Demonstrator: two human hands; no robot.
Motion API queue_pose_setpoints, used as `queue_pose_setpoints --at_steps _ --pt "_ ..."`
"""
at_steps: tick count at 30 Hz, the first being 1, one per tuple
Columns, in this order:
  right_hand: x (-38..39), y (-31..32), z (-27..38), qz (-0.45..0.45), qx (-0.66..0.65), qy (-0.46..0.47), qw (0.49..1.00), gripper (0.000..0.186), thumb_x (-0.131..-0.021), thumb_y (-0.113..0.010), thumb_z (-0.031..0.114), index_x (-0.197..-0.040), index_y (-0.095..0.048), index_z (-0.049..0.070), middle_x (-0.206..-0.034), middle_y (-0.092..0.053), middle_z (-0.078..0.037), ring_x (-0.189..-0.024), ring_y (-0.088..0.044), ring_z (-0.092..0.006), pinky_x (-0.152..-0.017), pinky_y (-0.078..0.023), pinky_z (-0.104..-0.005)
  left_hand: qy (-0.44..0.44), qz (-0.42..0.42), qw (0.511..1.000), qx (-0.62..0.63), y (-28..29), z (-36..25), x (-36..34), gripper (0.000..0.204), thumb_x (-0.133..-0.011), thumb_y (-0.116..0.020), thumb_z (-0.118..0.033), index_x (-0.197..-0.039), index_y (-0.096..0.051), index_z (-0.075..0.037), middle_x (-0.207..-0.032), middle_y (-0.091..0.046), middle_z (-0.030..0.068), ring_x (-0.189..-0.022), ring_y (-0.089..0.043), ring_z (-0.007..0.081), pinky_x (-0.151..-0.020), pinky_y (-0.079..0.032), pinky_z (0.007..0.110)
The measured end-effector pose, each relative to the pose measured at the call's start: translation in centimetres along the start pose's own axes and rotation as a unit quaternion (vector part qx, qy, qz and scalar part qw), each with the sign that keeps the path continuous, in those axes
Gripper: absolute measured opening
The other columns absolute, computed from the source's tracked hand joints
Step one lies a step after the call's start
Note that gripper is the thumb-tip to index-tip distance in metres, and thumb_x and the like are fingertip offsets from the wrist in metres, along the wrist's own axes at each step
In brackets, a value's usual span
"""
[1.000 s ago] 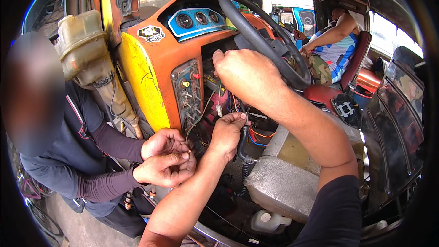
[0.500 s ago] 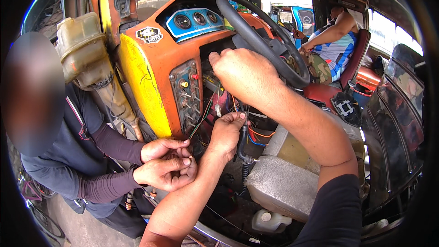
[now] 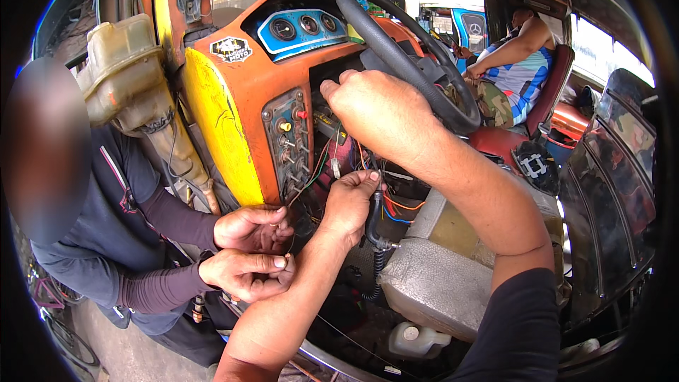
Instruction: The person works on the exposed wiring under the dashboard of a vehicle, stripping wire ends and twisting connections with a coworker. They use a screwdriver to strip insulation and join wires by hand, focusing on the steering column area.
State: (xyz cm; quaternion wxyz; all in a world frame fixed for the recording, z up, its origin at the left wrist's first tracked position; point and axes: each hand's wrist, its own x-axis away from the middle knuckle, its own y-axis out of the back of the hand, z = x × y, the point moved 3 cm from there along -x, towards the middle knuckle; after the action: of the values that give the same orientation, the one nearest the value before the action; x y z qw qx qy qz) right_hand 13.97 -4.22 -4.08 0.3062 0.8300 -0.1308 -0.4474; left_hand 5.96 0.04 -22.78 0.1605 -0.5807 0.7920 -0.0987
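Observation:
My left hand [image 3: 349, 205] is closed in a pinch, thumb against forefinger, on a thin wire in the loose bundle under the dashboard. A pale connector [image 3: 335, 168] hangs beside its knuckles. Higher up, my right hand [image 3: 378, 104] is curled into a fist before the dashboard opening, close to the steering wheel [image 3: 396, 56]; its fingertips are hidden, so what they hold cannot be seen. Orange and blue wires [image 3: 399, 213] trail to the right of my left hand. Green and red wires [image 3: 318, 170] run down past the switch panel [image 3: 288, 148].
At the left, a co-worker's hands [image 3: 247, 274] hold a thin wire close to my left forearm. A grey padded engine cover [image 3: 431, 283] and a whitish jug [image 3: 417, 339] lie below my right arm. Another person [image 3: 520, 71] sits beyond the wheel.
The co-worker's hands have drawn slightly left and farther apart, with a thin wire showing between them. My own hands stay nearly where they were.

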Motion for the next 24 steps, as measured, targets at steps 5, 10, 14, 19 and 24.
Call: queue_pose_setpoints --at_steps 5,10,14,19,24 --pt "-0.05 -0.01 -0.06 0.021 -0.012 0.002 1.0 0.025 -0.094 -0.068 0.007 -0.117 -0.072 0.001 -0.1 -0.075 -0.019 -0.094 -0.081 -0.0369 -0.077 -0.068 -0.0457 0.009 -0.009 1.0 0.011 -0.24 -0.14 0.2 0.02 -0.115 -0.061 -0.016 -0.107 -0.071 0.0 -0.096 -0.071 0.0041 -0.083 -0.061 0.0108 -0.079 -0.05 0.026" --pt "0.01 0.03 -0.21 0.021 -0.019 0.009 1.0 0.025 -0.094 -0.067 0.007 -0.118 -0.072 0.003 -0.1 -0.074 -0.018 -0.095 -0.08 -0.0369 -0.079 -0.068 -0.0459 0.02 -0.017 1.0 0.001 -0.29 -0.33 0.42 0.019 -0.114 -0.061 -0.017 -0.108 -0.071 -0.001 -0.094 -0.071 0.0031 -0.078 -0.06 0.0098 -0.073 -0.049 0.025" --pt "-0.07 -0.01 -0.2 0.022 -0.019 0.01 1.0 0.024 -0.094 -0.067 0.006 -0.117 -0.072 0.002 -0.1 -0.074 -0.018 -0.095 -0.08 -0.0369 -0.079 -0.068 -0.0459 0.01 -0.013 1.0 0.008 -0.37 -0.4 0.47 0.019 -0.114 -0.062 -0.017 -0.108 -0.071 -0.001 -0.093 -0.071 0.0028 -0.078 -0.06 0.0094 -0.072 -0.049 0.024" --pt "-0.04 0.2 -0.23 0.02 -0.014 0.01 1.0 0.023 -0.095 -0.066 0.007 -0.116 -0.072 0.0 -0.099 -0.075 -0.02 -0.095 -0.081 -0.0366 -0.078 -0.068 -0.046 0.011 -0.019 1.0 -0.01 -0.28 -0.37 0.43 0.025 -0.115 -0.061 -0.018 -0.103 -0.072 0.001 -0.091 -0.07 0.004 -0.078 -0.063 0.0117 -0.075 -0.055 0.029" --pt "-0.18 0.51 -0.17 0.026 0.013 0.017 0.999 0.023 -0.096 -0.066 0.007 -0.116 -0.071 -0.003 -0.097 -0.077 -0.021 -0.093 -0.081 -0.0367 -0.076 -0.068 -0.0456 -0.003 -0.018 1.0 0.011 -0.39 -0.27 0.29 0.024 -0.115 -0.062 -0.018 -0.105 -0.072 0.001 -0.091 -0.071 0.0042 -0.08 -0.063 0.0117 -0.077 -0.055 0.029"
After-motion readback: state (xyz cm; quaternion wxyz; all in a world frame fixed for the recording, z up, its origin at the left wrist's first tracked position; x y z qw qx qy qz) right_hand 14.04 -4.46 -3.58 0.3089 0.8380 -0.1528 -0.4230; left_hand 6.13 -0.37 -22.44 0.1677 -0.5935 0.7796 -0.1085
